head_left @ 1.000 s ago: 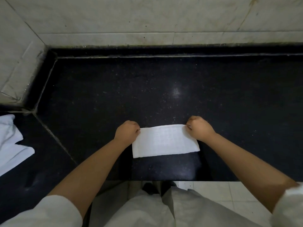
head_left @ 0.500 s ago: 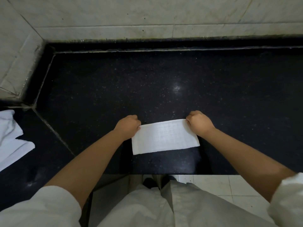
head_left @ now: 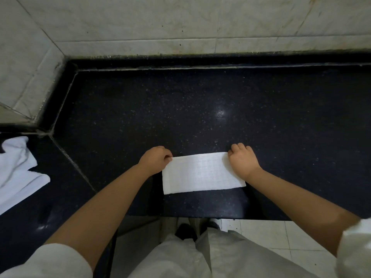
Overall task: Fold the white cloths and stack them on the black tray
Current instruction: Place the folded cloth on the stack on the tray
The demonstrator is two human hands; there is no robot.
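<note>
You have one view only, worn on the head, facing forward and steeply down over the black tabletop (head_left: 200, 109). It sits close, at arm's reach. The tiled wall (head_left: 180, 21) fills 12 o'clock; the floor (head_left: 265, 237) shows at 6 o'clock.

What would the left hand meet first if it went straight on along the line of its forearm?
Probably only bare black countertop: the left hand, pinching the folded cloth's far left corner, points up-right across open counter toward the tiled wall. Depth is hard to judge.
</note>
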